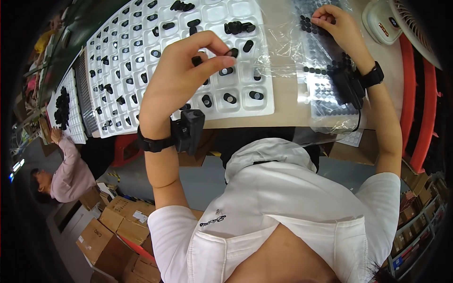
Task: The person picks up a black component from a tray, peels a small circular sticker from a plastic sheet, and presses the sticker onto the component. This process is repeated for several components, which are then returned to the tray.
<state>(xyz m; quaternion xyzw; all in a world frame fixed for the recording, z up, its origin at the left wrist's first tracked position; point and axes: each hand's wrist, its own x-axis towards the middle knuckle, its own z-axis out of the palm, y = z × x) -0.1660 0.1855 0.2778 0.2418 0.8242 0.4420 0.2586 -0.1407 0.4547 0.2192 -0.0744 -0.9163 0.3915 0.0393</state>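
My left hand (pixel 181 70) is over a white compartment tray (pixel 265 101), with a small black oval piece (pixel 232 53) pinched between thumb and forefinger. Similar pieces lie in the tray's pockets; some show a pale round face, such as the black oval piece (pixel 256 95) near the front right corner. A few pockets hold piled pieces (pixel 239 27). My right hand (pixel 336 27) is at a sheet with rows of small black discs (pixel 309 23), under or in clear plastic film. Its thumb and forefinger are drawn together at the discs; whatever is between the tips is too small to make out.
Clear film (pixel 283 52) spans the gap between tray and sheet. A small white fan (pixel 384 23) stands at the far right, beside a red chair (pixel 415 104). Another person (pixel 71 170) works at the left, near cardboard boxes (pixel 101 238). Both my wrists wear black strapped devices.
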